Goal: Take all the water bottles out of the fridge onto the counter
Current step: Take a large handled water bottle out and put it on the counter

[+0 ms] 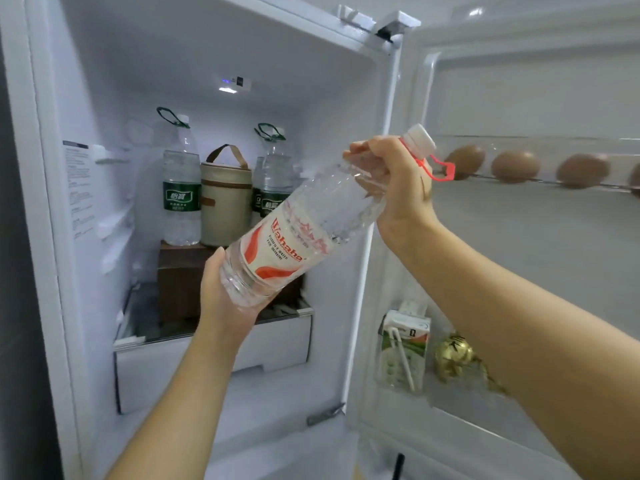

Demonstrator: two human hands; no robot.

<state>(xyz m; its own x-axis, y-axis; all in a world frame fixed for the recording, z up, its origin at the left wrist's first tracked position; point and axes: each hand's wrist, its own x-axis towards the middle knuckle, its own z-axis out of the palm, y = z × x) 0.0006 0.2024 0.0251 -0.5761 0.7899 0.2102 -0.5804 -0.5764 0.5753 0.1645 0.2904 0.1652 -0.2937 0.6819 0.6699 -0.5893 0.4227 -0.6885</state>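
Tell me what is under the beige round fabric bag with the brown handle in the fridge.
The beige round fabric bag stands on a dark brown box. The tilted clear red-labelled bottle and the left hand cover the box's right part.

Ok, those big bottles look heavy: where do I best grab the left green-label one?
Grip the green carry loop on the left green-label bottle, coming from the front: it stands upright, the loop sticks up free, the beige bag crowds its body.

right hand (pixel 394 181) grip – bottle (pixel 294 233) neck | left hand (pixel 225 303) – base
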